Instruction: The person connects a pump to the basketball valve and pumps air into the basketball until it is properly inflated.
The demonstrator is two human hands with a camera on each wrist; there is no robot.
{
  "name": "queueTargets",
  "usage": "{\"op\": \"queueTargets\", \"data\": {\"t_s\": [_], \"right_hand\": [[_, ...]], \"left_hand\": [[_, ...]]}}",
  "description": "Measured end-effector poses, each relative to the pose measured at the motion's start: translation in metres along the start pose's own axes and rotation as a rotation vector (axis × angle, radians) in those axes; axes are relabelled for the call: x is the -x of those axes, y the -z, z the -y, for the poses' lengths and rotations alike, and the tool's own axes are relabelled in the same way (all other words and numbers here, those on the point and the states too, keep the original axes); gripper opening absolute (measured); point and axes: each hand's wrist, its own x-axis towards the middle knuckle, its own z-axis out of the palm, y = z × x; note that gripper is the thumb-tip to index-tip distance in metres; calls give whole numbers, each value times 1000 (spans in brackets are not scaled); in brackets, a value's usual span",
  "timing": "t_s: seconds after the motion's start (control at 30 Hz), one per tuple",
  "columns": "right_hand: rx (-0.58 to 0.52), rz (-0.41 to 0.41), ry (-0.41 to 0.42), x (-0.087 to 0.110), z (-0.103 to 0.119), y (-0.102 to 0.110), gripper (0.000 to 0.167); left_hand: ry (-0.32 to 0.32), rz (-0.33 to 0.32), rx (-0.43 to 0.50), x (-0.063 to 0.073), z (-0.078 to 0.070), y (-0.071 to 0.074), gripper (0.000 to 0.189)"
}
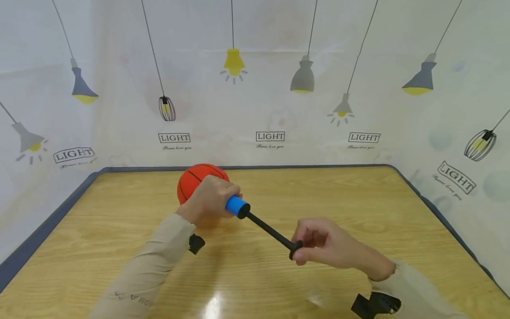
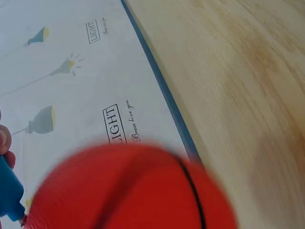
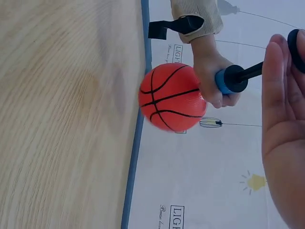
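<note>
My left hand grips the blue barrel of a hand pump. From the barrel's near end a black rod slants out to the right. At its end is a black handle, which my right hand pinches between thumb and fingers. An orange-red toy basketball with black lines sits beyond the left hand, partly hidden by it. In the left wrist view the pump's narrow nozzle end points at the ball's side. The right wrist view shows the ball beside the left hand.
A light wooden table spreads under both hands, with a dark blue edge along its back and sides. Behind stands a pale backdrop printed with hanging lamps. Black straps with mounts sit at both wrists.
</note>
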Motion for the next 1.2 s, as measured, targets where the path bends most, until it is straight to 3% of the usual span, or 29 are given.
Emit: {"op": "queueTargets", "data": {"t_s": [0.2,0.3,0.43,0.6,0.7,0.87,0.97,1.1,1.2], "right_hand": [[173,18,-7,-14,-23,6,7],[212,-3,-23,-26,-38,7,6],[201,-47,-13,-34,-43,5,5],[189,-72,-7,-29,-32,1,6],[117,-54,-2,-18,-15,0,5],[12,16,84,-8,0,1,4],[71,25,110,-17,-7,6,8],[158,-1,45,-32,-25,12,6],[162,-30,-2,-37,-35,13,5]], "left_hand": [[-32,28,-75,-2,-2,-4,21],[-39,63,-44,-6,-8,-9,18],[-4,77,30,-6,-12,-15,17],[-27,32,10,-9,-10,-14,18],[-18,11,26,-7,-4,-9,19],[29,-22,27,-2,5,0,20],[20,-29,-2,-6,2,0,19],[8,10,1,-12,-6,-4,18],[27,52,20,-14,-10,-8,17]]}}
